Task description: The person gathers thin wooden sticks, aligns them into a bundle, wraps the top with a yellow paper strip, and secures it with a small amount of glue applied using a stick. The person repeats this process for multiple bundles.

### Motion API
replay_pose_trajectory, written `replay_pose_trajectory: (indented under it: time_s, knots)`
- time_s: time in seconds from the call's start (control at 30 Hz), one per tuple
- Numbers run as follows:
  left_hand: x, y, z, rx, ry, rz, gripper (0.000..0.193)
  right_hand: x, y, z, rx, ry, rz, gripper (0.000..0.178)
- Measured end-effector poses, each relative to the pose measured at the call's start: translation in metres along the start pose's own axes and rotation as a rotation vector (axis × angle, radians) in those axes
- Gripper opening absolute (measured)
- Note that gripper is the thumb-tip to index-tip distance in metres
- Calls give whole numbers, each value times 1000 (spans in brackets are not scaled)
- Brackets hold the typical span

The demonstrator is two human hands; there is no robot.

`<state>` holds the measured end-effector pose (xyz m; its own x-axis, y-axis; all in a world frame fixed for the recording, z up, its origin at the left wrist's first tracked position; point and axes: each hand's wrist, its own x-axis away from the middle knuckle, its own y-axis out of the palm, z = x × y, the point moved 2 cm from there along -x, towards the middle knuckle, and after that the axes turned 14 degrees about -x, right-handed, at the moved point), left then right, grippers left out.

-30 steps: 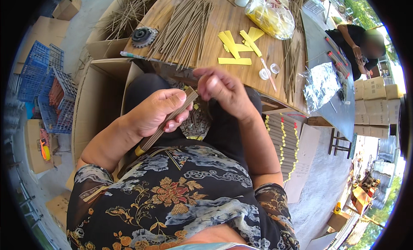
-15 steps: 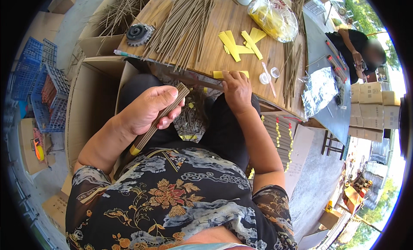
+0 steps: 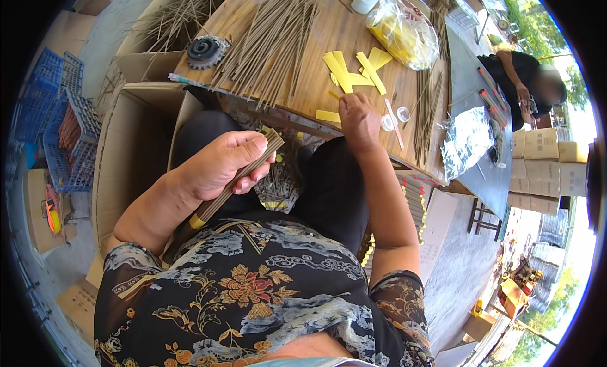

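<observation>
The bundle of brown sticks (image 3: 215,206) slants above the lap, yellow at its lower end; the left hand (image 3: 221,165) has its grip clamped around it, thumb on top. The right hand (image 3: 360,120) curls over one end of a yellow strip (image 3: 327,116) near the tabletop (image 3: 344,35) edge; I cannot tell whether its grip pinches it. Loose sticks (image 3: 272,44) fan across the wood. A co-worker (image 3: 528,82) is at right. A clear bag (image 3: 404,32) contains yellow pieces; a blue crate (image 3: 69,171) holds reddish sticks (image 3: 69,132).
</observation>
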<state>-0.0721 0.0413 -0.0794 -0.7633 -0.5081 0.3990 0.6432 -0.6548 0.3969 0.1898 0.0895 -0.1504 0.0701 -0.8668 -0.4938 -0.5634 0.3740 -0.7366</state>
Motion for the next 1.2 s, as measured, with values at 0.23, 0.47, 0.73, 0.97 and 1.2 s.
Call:
replay_pose_trajectory:
  time_s: [0.23, 0.47, 0.73, 0.97, 1.2]
  knots:
    - [2, 0, 1, -17, 12, 16, 33, -29, -4, 10, 133, -75, 82, 6]
    - [2, -1, -1, -33, 17, 18, 31, 2, 6, -16, 11, 63, -123, 8]
    - [7, 6, 2, -38, 32, 3, 31, 30, 5, -23, -24, 18, -168, 14]
    - [20, 15, 5, -153, 65, 112, 27, 24, -31, -82, -1163, 539, 29, 13]
    - [39, 35, 18, -254, 195, 160, 27, 43, -74, -162, -1391, 552, -166, 13]
